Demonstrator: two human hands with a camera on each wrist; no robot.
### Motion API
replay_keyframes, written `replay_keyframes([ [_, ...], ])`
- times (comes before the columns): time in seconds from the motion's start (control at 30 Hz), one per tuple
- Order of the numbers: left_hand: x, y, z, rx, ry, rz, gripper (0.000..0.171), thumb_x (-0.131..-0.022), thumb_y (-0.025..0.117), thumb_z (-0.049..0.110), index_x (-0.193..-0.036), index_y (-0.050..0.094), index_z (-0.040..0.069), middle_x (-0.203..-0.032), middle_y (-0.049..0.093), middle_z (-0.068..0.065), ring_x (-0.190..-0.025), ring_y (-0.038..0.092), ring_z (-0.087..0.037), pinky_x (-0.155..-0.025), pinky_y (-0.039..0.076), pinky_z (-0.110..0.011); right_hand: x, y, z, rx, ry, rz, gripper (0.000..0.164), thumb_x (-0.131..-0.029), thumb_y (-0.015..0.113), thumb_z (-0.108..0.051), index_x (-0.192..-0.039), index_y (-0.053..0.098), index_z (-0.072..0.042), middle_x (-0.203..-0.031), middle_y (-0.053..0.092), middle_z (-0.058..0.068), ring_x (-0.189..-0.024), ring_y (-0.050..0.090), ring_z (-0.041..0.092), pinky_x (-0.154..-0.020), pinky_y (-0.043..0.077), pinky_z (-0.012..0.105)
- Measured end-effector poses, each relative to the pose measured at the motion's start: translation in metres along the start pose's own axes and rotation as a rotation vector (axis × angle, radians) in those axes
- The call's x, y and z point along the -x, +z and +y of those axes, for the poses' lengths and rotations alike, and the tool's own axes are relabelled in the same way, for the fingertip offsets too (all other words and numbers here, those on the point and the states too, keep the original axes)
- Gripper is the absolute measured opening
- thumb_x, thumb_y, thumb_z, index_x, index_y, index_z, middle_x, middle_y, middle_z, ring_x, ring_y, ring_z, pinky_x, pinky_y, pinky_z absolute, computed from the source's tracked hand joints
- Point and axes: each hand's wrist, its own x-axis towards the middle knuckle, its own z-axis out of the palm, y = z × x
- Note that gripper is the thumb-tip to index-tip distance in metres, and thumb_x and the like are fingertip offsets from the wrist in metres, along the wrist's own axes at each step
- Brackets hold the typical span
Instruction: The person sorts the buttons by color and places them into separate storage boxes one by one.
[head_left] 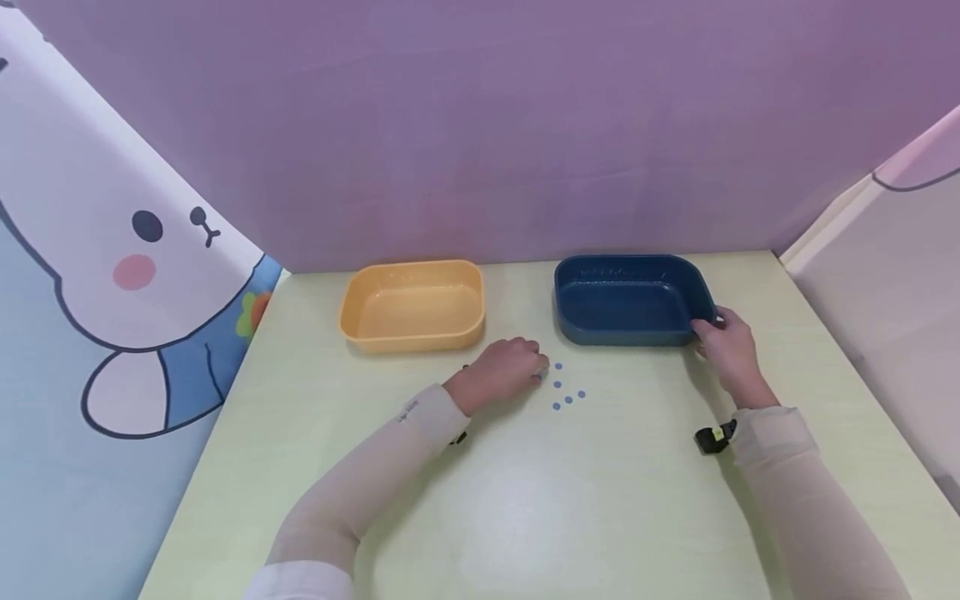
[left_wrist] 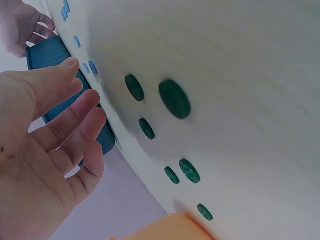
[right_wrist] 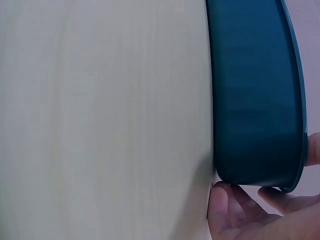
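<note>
In the head view my left hand [head_left: 504,375] is low over the table, its fingertips right at a small blue disc [head_left: 537,377]. Several more blue discs [head_left: 568,400] lie just right of it. The left wrist view has my left hand's [left_wrist: 55,130] fingers loosely bent, with nothing visible in them. Several green discs [left_wrist: 175,99] lie on the table beside it there; the head view does not show them. My right hand [head_left: 729,350] holds the dark blue tray [head_left: 626,335] by its front right corner. Its fingers [right_wrist: 220,205] meet the tray's end in the right wrist view.
A yellow-orange tray [head_left: 412,340] stands at the back left of the pale table [head_left: 510,508], left of the blue one. Behind both rises a purple wall covering [head_left: 480,133]. Printed cartoon panels [head_left: 172,317] flank the table.
</note>
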Motion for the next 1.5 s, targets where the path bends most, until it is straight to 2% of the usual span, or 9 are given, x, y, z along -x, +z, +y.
replay_keyframes([
  [0.27,-0.001,-0.001,0.000,0.018,-0.020,-0.052,0.015,-0.097,0.069,0.020,-0.109,0.077,0.016,-0.094,0.065,0.000,-0.082,0.056,-0.015,-0.073,0.052,-0.029,0.000,0.002,0.000,-0.010,-0.028,0.007,0.065,-0.104,0.046,-0.029,-0.156,0.026,0.003,-0.144,0.044,0.034,-0.091,0.059,0.010,-0.071,0.053,0.014],
  [0.43,-0.001,0.000,0.000,0.007,-0.013,-0.062,0.014,-0.097,0.069,0.020,-0.107,0.078,0.017,-0.093,0.065,0.000,-0.081,0.056,-0.014,-0.072,0.051,-0.029,0.002,0.002,0.002,-0.005,-0.024,0.007,0.064,-0.104,0.046,-0.026,-0.157,0.024,0.002,-0.144,0.045,0.034,-0.092,0.058,0.011,-0.073,0.053,0.015],
  [0.57,-0.002,0.002,-0.001,-0.022,0.007,-0.045,0.012,-0.098,0.068,0.019,-0.102,0.079,0.017,-0.090,0.065,0.001,-0.079,0.056,-0.014,-0.070,0.051,-0.028,0.002,0.004,0.003,-0.027,-0.027,-0.001,0.065,-0.104,0.045,-0.022,-0.159,0.019,-0.001,-0.147,0.041,0.034,-0.103,0.059,0.020,-0.076,0.053,0.015],
  [0.73,-0.002,0.006,-0.001,-0.033,0.019,-0.013,0.014,-0.097,0.065,0.013,-0.088,0.075,0.016,-0.081,0.059,0.002,-0.071,0.050,-0.013,-0.065,0.047,-0.027,0.003,0.004,0.003,-0.038,-0.050,-0.034,0.070,-0.102,0.041,-0.017,-0.162,0.007,-0.008,-0.153,0.031,0.036,-0.123,0.049,0.034,-0.076,0.051,0.013],
  [1.0,-0.003,0.008,-0.001,-0.020,0.033,0.008,0.021,-0.094,0.065,0.008,-0.075,0.065,0.016,-0.075,0.052,0.003,-0.068,0.044,-0.013,-0.063,0.044,-0.024,0.005,0.004,0.003,-0.051,-0.064,-0.045,0.070,-0.103,0.038,-0.017,-0.163,0.002,-0.016,-0.157,0.022,0.035,-0.135,0.039,0.041,-0.077,0.052,0.013],
  [1.13,0.003,0.007,0.001,0.010,0.018,0.004,0.027,-0.094,0.063,0.005,-0.070,0.056,0.015,-0.073,0.047,0.002,-0.068,0.041,-0.013,-0.061,0.040,-0.023,0.013,0.005,0.002,-0.049,-0.063,-0.041,0.069,-0.103,0.038,-0.017,-0.163,0.002,-0.017,-0.160,0.018,0.032,-0.138,0.036,0.041,-0.080,0.052,0.014],
  [1.27,0.009,0.007,0.001,0.034,-0.007,-0.020,0.022,-0.095,0.061,0.006,-0.075,0.059,0.014,-0.075,0.050,0.002,-0.070,0.043,-0.013,-0.062,0.042,-0.024,0.021,0.005,0.001,-0.043,-0.075,-0.029,0.069,-0.103,0.038,-0.016,-0.162,0.004,-0.015,-0.159,0.018,0.033,-0.137,0.037,0.042,-0.078,0.052,0.012],
  [1.4,0.014,0.008,0.001,0.054,-0.036,-0.071,0.008,-0.097,0.064,0.013,-0.089,0.066,0.012,-0.083,0.058,0.001,-0.075,0.050,-0.014,-0.067,0.049,-0.027,0.031,0.005,0.001,-0.039,-0.081,-0.027,0.069,-0.102,0.039,-0.015,-0.162,0.006,-0.013,-0.158,0.018,0.035,-0.136,0.038,0.042,-0.077,0.052,0.012],
  [1.5,0.018,0.010,0.002,0.067,-0.052,-0.093,0.006,-0.098,0.065,0.018,-0.095,0.066,0.012,-0.087,0.060,0.000,-0.078,0.052,-0.014,-0.071,0.051,-0.029,0.038,0.005,0.001,-0.032,-0.083,-0.022,0.069,-0.101,0.040,-0.013,-0.162,0.008,-0.013,-0.156,0.022,0.036,-0.132,0.042,0.041,-0.077,0.052,0.013],
])
